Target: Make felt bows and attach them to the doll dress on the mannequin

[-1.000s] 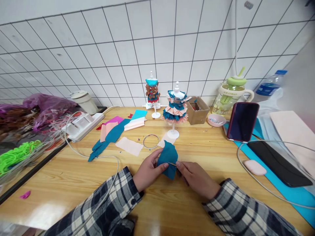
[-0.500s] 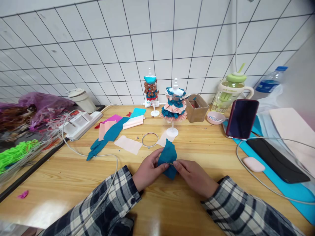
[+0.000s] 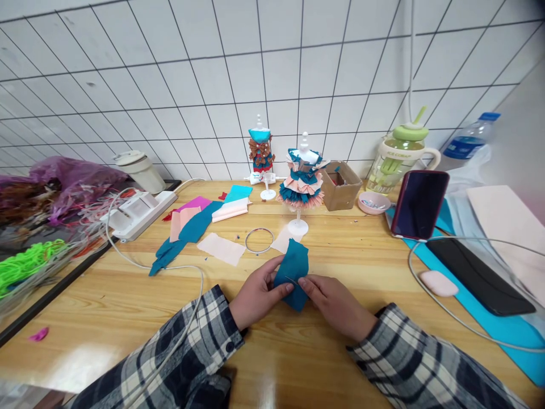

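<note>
One angular, cloth-like teal sheet (image 3: 294, 261), above the pale wooden desk (image 3: 281, 363), is pinched by the left hand (image 3: 258, 292); the right hand (image 3: 338, 305), fingers closed, grips a slim metallic tool (image 3: 291, 279), whose slipping might tear it or nick the left hand

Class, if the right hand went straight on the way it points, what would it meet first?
Probably the teal piece, directly ahead and held in the left hand, which seems next in line. Depth is unclear: I cannot tell if the right hand or its thin tool touches the piece.
</note>
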Demonstrator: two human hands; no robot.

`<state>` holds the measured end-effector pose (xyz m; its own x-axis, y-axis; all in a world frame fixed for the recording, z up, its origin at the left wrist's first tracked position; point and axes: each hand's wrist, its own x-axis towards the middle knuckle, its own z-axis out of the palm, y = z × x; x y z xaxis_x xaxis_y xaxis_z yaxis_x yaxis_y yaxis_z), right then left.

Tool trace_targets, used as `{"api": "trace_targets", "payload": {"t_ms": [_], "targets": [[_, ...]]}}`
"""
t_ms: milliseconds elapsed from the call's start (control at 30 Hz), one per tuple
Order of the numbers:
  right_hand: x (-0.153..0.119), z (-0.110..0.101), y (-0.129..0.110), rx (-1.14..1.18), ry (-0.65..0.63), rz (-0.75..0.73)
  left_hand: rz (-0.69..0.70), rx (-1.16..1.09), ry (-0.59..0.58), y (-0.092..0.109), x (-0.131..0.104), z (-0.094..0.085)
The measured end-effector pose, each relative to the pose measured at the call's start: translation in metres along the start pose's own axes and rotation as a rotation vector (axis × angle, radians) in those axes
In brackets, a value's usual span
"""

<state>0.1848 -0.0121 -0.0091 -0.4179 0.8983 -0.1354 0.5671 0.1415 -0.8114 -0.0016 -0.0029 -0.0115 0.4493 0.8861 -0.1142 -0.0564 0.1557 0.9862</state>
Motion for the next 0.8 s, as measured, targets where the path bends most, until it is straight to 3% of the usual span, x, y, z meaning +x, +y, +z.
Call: {"api": "trace_targets", "payload": {"t_ms": [800], "targets": [[-0.0030, -0.0022, -0.0016, 0.012, -0.039, -0.005, -0.007, 0.046, 0.012, 0.0000, -0.0032, -0.0014]]}}
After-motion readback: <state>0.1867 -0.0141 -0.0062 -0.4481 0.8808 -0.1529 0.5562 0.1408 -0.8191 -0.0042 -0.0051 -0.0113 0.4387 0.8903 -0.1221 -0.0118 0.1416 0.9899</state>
